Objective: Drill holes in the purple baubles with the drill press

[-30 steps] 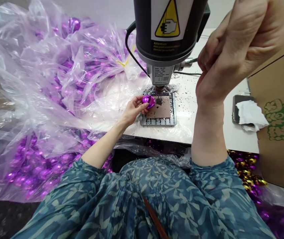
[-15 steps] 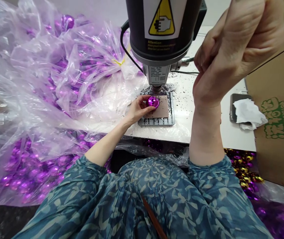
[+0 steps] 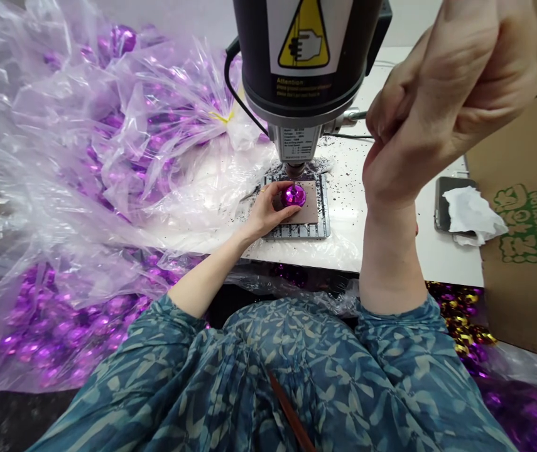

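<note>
A shiny purple faceted ball (image 3: 294, 196) rests on a brown board (image 3: 309, 213) under the chuck (image 3: 295, 169) of a bench drill press (image 3: 296, 94). My left hand (image 3: 272, 207) grips the ball from its left side, thumb in front and fingers behind. The drill tip appears to reach the top of the ball. Raised at the upper right, my right hand (image 3: 451, 94) is closed round the drill press's feed handle (image 3: 358, 115), whose metal rod shows just left of the fist. Beneath the board lies the slotted metal base (image 3: 296, 232).
Clear plastic bags (image 3: 155, 125) of purple balls fill the left side. Dark shavings litter the white table (image 3: 343, 188). A phone (image 3: 443, 204) lies under crumpled white tissue (image 3: 473, 210) at right, beside a cardboard box (image 3: 522, 188). Gold and purple balls (image 3: 461, 323) lie below the table edge.
My left hand has shifted slightly right with the purple ball, which now sits more directly under the chuck. My right hand stays at the handle with little movement.
</note>
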The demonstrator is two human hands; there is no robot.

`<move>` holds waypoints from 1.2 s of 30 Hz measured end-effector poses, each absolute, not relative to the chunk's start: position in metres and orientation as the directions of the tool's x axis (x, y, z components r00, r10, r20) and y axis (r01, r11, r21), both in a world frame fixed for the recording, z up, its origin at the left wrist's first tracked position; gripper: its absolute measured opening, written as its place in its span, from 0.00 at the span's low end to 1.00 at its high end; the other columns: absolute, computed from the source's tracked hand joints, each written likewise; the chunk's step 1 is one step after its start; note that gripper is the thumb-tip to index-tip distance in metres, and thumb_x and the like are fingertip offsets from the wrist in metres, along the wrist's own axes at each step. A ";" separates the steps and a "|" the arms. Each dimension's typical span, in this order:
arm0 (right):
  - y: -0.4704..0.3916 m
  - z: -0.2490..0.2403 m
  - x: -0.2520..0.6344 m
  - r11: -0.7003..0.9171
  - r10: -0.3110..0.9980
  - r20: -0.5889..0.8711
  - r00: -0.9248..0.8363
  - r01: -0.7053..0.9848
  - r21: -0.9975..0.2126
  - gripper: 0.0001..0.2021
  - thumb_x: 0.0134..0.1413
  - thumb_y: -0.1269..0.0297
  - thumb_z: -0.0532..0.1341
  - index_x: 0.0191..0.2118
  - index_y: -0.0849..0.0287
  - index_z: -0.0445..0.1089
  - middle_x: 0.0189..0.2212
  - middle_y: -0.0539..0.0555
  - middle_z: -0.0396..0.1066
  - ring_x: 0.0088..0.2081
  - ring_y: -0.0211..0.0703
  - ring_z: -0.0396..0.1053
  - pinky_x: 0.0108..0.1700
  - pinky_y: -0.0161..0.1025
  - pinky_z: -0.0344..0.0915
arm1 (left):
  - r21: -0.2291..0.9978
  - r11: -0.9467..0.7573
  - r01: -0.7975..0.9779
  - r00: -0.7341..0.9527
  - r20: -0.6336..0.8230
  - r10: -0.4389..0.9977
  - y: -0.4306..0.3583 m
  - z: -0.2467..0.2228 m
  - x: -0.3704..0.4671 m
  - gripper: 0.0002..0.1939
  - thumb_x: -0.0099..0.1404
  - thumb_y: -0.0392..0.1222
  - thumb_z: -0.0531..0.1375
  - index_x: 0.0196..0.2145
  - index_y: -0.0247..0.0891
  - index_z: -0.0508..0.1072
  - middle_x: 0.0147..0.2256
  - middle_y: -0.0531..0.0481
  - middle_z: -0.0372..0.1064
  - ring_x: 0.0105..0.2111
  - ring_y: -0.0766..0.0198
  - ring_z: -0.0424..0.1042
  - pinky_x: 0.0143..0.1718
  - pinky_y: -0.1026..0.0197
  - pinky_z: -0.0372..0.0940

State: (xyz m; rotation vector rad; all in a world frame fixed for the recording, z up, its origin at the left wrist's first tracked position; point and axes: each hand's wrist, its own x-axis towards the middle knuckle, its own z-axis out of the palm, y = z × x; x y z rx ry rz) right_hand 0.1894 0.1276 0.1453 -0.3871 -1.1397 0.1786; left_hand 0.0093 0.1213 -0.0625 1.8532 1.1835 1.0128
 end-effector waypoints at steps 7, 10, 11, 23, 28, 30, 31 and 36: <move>0.123 0.121 0.183 0.881 0.326 0.802 0.500 0.146 -0.449 0.32 0.67 0.43 0.63 0.26 0.61 0.47 0.21 0.47 0.34 0.19 0.17 0.46 0.28 0.30 0.42 | 0.873 -0.352 0.338 0.283 0.263 0.922 0.123 -0.070 0.010 0.32 0.67 0.52 0.80 0.64 0.46 0.77 0.59 0.40 0.80 0.63 0.44 0.79 0.66 0.41 0.77; 0.130 0.111 0.182 0.865 0.287 0.797 0.531 0.215 -0.454 0.37 0.68 0.36 0.61 0.27 0.59 0.40 0.21 0.47 0.32 0.19 0.19 0.35 0.26 0.33 0.37 | 0.872 -0.359 0.333 0.285 0.270 0.920 0.123 -0.071 0.009 0.32 0.68 0.54 0.79 0.64 0.46 0.77 0.59 0.39 0.80 0.62 0.43 0.79 0.65 0.41 0.78; 0.132 0.108 0.182 0.873 0.265 0.802 0.536 0.219 -0.436 0.38 0.69 0.36 0.61 0.28 0.59 0.37 0.21 0.47 0.31 0.19 0.20 0.33 0.26 0.35 0.36 | 0.871 -0.361 0.335 0.284 0.272 0.920 0.124 -0.071 0.009 0.32 0.68 0.54 0.79 0.64 0.46 0.77 0.59 0.39 0.81 0.62 0.43 0.79 0.64 0.41 0.78; 0.133 0.075 0.197 0.862 0.274 0.804 0.527 0.236 -0.448 0.42 0.67 0.35 0.63 0.27 0.60 0.34 0.16 0.47 0.33 0.18 0.24 0.37 0.25 0.40 0.38 | 0.872 -0.377 0.314 0.293 0.288 0.912 0.125 -0.077 0.008 0.33 0.69 0.59 0.78 0.64 0.46 0.77 0.59 0.39 0.80 0.63 0.42 0.79 0.65 0.39 0.77; 0.147 0.058 0.197 0.876 0.157 0.840 0.520 0.320 -0.362 0.42 0.69 0.37 0.60 0.24 0.60 0.31 0.12 0.48 0.31 0.16 0.27 0.34 0.22 0.41 0.36 | 0.867 -0.386 0.315 0.298 0.296 0.908 0.125 -0.077 0.008 0.32 0.70 0.59 0.77 0.65 0.48 0.76 0.59 0.40 0.80 0.62 0.43 0.79 0.65 0.39 0.77; 0.145 0.056 0.196 0.892 0.141 0.848 0.512 0.306 -0.333 0.41 0.69 0.38 0.61 0.24 0.59 0.32 0.11 0.47 0.33 0.15 0.27 0.35 0.20 0.41 0.37 | 0.870 -0.380 0.313 0.288 0.294 0.911 0.125 -0.078 0.008 0.32 0.69 0.59 0.78 0.64 0.48 0.77 0.59 0.40 0.80 0.62 0.42 0.79 0.65 0.38 0.77; 0.143 0.058 0.194 0.902 0.134 0.850 0.509 0.292 -0.318 0.41 0.69 0.40 0.62 0.24 0.59 0.33 0.11 0.46 0.33 0.15 0.27 0.35 0.20 0.41 0.38 | 0.873 -0.376 0.310 0.285 0.291 0.913 0.125 -0.078 0.008 0.32 0.69 0.59 0.78 0.64 0.48 0.77 0.59 0.40 0.80 0.62 0.42 0.79 0.65 0.37 0.77; 0.130 0.115 0.186 0.913 0.240 0.833 0.499 0.176 -0.369 0.30 0.71 0.62 0.62 0.27 0.60 0.37 0.16 0.45 0.37 0.16 0.20 0.44 0.26 0.32 0.38 | 0.879 -0.367 0.305 0.277 0.287 0.917 0.124 -0.071 0.011 0.31 0.69 0.55 0.79 0.63 0.46 0.76 0.57 0.41 0.81 0.60 0.46 0.81 0.64 0.41 0.78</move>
